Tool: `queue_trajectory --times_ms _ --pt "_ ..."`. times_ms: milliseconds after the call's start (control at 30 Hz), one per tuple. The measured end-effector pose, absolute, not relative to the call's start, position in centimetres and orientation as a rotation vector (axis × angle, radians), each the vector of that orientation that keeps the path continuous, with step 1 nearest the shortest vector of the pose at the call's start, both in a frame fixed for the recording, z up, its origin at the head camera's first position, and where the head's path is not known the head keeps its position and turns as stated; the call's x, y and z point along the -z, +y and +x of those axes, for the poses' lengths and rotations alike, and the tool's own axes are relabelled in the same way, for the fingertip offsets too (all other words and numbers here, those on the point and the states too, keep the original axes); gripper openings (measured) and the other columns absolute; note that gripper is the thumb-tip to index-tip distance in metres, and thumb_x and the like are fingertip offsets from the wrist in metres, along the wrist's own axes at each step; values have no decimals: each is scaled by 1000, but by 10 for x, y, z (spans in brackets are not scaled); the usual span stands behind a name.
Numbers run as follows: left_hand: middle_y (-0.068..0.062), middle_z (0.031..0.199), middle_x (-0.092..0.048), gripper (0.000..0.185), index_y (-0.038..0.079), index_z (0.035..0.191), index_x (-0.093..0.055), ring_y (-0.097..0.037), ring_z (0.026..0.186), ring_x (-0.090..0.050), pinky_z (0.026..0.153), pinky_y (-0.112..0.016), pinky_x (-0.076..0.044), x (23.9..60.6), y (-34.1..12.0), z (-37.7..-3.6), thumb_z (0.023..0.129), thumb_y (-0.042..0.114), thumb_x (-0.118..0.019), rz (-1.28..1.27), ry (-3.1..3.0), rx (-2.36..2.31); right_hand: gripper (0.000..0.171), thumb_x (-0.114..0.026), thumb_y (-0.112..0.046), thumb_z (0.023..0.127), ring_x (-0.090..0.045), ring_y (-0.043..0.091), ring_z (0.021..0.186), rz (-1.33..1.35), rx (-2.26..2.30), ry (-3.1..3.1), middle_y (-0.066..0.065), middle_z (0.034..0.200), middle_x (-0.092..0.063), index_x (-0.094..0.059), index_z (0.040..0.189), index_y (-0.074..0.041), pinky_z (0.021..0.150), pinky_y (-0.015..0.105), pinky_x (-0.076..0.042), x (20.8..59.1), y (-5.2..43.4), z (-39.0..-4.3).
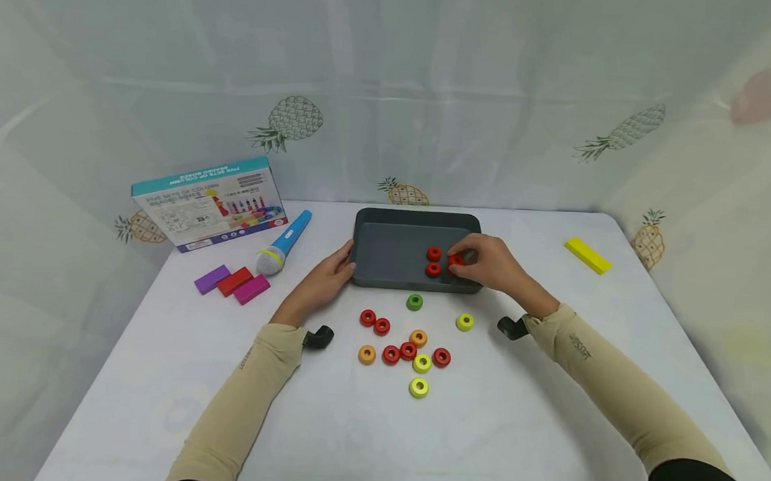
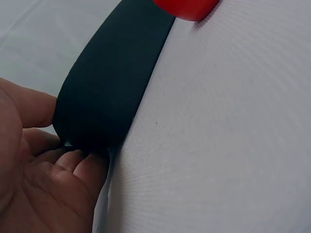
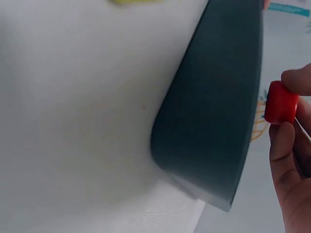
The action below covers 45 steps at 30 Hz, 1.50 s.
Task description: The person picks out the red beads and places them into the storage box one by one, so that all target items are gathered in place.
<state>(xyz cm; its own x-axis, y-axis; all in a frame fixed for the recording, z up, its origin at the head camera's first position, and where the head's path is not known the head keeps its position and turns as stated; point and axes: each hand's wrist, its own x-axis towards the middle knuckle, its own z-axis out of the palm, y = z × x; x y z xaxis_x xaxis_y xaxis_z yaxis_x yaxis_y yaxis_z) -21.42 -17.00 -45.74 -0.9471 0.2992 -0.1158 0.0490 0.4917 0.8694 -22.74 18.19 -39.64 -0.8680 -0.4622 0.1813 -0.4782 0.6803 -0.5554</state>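
A dark grey tray (image 1: 391, 251) stands near the back of the white table. My left hand (image 1: 322, 281) grips its left end; in the left wrist view, the fingers (image 2: 90, 170) curl under the tray wall (image 2: 104, 82). Over the tray's right part, my right hand (image 1: 491, 263) pinches a red ring bead (image 3: 281, 103) between thumb and fingertips. Two red beads sit in the tray beside that hand, one farther back (image 1: 434, 253) and one nearer (image 1: 432, 270). Whether another bead lies beneath the right fingers is hard to tell.
Several red, orange, yellow and green (image 1: 414, 302) ring beads lie scattered before the tray. To the left are a toy microphone (image 1: 284, 243), a printed box (image 1: 212, 204) and purple, red and pink blocks (image 1: 233, 282). A yellow block (image 1: 588, 256) lies at the right.
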Motion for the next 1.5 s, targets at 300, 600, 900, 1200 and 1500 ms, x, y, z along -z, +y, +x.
queue_trajectory --times_ms 300,600,900,1200,1500 --pt "-1 171 -14 63 25 164 -11 -21 158 -16 128 -43 -20 458 -172 -213 110 29 -42 280 2496 -1423 27 -78 -5 86 -68 30 98 791 -986 -2868 17 111 -70 -74 112 2 83 44 -61 401 165 -253" --pt "0 171 -14 64 24 164 -12 -21 158 -17 127 -44 -23 459 -174 -209 110 30 -43 250 2506 -1415 32 -76 -8 87 -68 31 101 728 -956 -2957 18 116 -69 -73 117 1 87 45 -59 401 150 -271" --pt "-2 171 -15 63 21 164 -12 -20 157 -17 128 -43 -22 453 -174 -216 110 27 -43 302 2512 -1438 33 -75 -9 90 -63 33 108 692 -914 -3019 20 119 -69 -71 121 2 92 47 -54 396 152 -292" --pt "-1 171 -14 63 22 164 -11 -20 157 -18 127 -42 -23 459 -167 -213 110 27 -43 325 2477 -1451 33 -73 -4 88 -62 34 106 685 -829 -3048 21 117 -69 -71 120 3 94 49 -52 401 160 -299" --pt "1 171 -15 63 24 164 -12 -18 157 -19 127 -41 -23 457 -169 -217 110 28 -43 301 2491 -1446 34 -75 -3 86 -63 35 107 752 -789 -3047 22 116 -70 -70 118 4 96 49 -52 405 158 -305"
